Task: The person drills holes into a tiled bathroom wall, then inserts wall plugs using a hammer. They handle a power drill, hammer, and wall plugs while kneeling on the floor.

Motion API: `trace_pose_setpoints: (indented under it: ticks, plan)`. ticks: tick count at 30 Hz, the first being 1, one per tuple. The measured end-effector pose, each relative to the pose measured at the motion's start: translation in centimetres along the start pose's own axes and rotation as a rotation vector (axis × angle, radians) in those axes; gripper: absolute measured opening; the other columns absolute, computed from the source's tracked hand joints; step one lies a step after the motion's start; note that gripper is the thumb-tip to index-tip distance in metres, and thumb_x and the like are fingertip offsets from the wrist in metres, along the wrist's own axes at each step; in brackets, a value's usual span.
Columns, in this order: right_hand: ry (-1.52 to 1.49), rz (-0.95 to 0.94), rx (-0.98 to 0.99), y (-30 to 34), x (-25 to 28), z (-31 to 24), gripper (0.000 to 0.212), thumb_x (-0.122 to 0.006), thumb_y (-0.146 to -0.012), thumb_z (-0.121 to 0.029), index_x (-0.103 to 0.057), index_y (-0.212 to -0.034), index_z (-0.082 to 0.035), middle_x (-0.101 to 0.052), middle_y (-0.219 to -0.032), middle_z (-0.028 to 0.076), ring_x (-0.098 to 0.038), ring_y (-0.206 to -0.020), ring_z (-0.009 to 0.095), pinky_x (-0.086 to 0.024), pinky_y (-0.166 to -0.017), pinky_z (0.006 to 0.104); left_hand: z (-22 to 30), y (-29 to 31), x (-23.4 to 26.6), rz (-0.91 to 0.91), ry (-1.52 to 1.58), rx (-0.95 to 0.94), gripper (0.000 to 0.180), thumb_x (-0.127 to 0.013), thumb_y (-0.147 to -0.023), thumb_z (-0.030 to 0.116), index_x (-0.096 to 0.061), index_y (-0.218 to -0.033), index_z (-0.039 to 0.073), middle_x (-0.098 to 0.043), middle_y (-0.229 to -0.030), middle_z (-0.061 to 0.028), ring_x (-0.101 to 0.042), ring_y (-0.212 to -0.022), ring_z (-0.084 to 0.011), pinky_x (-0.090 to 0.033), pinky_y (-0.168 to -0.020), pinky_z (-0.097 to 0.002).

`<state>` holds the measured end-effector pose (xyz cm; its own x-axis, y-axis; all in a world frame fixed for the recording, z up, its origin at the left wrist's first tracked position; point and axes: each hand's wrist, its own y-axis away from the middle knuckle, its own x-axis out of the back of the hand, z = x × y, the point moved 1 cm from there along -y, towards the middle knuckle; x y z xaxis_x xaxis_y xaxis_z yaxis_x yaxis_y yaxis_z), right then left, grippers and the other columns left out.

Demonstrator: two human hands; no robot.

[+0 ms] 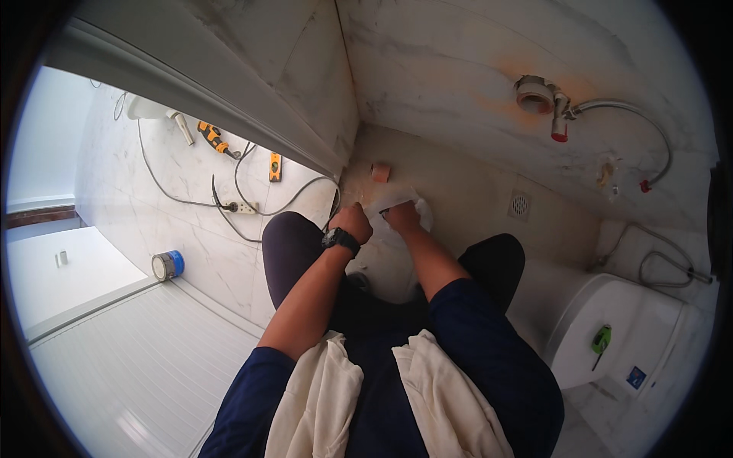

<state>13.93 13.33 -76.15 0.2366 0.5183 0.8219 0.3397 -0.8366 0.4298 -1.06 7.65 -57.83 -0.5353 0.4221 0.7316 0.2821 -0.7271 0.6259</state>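
A clear, whitish plastic bag [393,256] stands on the floor between my knees. My left hand [353,221], with a black watch on its wrist, is closed on the bag's upper edge. Close beside it, my right hand [403,217] reaches in at the bag's mouth. Plastic and the hand itself hide the right fingers, and what they may hold does not show. The bag's contents are too unclear to name. Just beyond the hands, a small reddish-orange, roll-like piece [380,172] lies on the floor.
A floor drain [520,204] and a toilet [580,336] with a green tool [602,340] on its lid are to the right. A pipe outlet [534,95] and valve [561,126] jut from the wall. Leftward lie an orange power tool [214,139], spirit level [276,166], power strip [243,207] and tin [168,265].
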Motion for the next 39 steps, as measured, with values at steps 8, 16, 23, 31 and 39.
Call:
trace_pose_setpoints:
  ticks: [8,16,23,31,39]
  plan:
    - [-0.004,-0.21,0.063,-0.9,0.7,0.2,0.043,-0.059,-0.095,-0.026,-0.058,-0.134,-0.008,-0.059,-0.135,0.023,-0.058,-0.123,0.044,-0.052,-0.097,0.0544,1.1,-0.4,1.2,-0.017,0.028,-0.027,0.034,-0.059,-0.085,0.015,-0.065,-0.116,0.002,-0.071,-0.11,-0.0267,-0.07,-0.105,-0.0426,-0.057,-0.09,-0.0495]
    - [-0.063,-0.022,0.098,-0.9,0.0,-1.0,0.04,-0.057,-0.096,-0.025,-0.058,-0.131,-0.008,-0.06,-0.132,0.023,-0.061,-0.119,0.045,-0.052,-0.098,0.0569,1.8,0.1,1.7,0.174,0.148,-0.043,0.045,-0.063,-0.081,0.01,-0.064,-0.126,0.004,-0.067,-0.119,-0.0274,-0.066,-0.112,-0.0411,-0.054,-0.097,-0.0476]
    - [0.116,-0.195,0.209,-1.5,-1.2,1.5,0.041,-0.057,-0.095,-0.029,-0.061,-0.13,-0.009,-0.062,-0.13,0.022,-0.062,-0.118,0.043,-0.055,-0.093,0.0554,2.4,-0.3,1.0,0.153,0.523,-0.305,0.045,-0.08,-0.076,0.022,-0.07,-0.115,0.002,-0.073,-0.093,-0.022,-0.073,-0.089,-0.0355,-0.057,-0.084,-0.0426]
    - [0.089,-0.059,0.238,-0.6,0.2,0.3,0.029,-0.061,-0.091,-0.027,-0.074,-0.108,-0.007,-0.064,-0.121,0.024,-0.064,-0.112,0.043,-0.056,-0.087,0.0544,-1.0,-4.1,-4.7,0.049,0.052,-0.549,0.023,-0.074,-0.082,0.022,-0.078,-0.097,0.005,-0.075,-0.094,-0.0189,-0.073,-0.088,-0.0345,-0.057,-0.084,-0.046]
    - [0.419,-0.434,0.454,4.0,8.2,4.6,0.02,-0.063,-0.083,-0.012,-0.076,-0.093,0.0,-0.073,-0.104,0.024,-0.074,-0.092,0.036,-0.059,-0.079,0.0482,-0.5,-7.2,-7.7,-0.029,-0.549,-0.775,0.019,-0.071,-0.075,0.021,-0.078,-0.083,0.005,-0.074,-0.094,-0.0131,-0.072,-0.094,-0.0318,-0.058,-0.084,-0.0418]
